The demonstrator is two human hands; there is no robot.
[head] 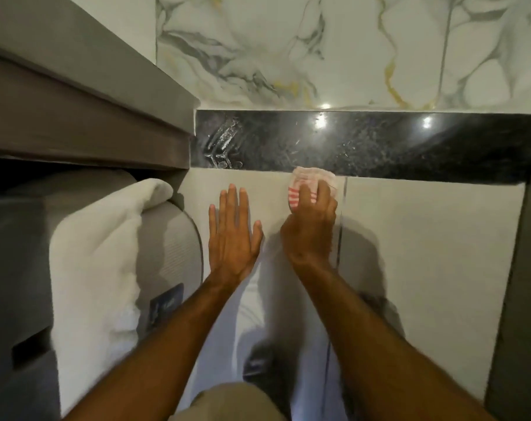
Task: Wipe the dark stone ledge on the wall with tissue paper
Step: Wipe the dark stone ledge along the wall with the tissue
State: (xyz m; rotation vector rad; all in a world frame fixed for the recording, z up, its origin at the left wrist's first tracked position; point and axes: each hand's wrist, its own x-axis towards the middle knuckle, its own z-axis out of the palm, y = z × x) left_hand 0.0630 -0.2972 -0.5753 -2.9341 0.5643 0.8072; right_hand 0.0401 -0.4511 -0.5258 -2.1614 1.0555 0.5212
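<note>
Tissue (314,180) gripped in right hand (311,229), just below dark ledge (379,144).

Bare forearms, no sleeves (khaki garment (227,399) at bottom edge).

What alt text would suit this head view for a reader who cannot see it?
The right hand presses a wad of pink-striped tissue paper against the front edge of a dark stone ledge, while the open left hand lies flat on the pale wall below. A white towel hangs at left.
</note>
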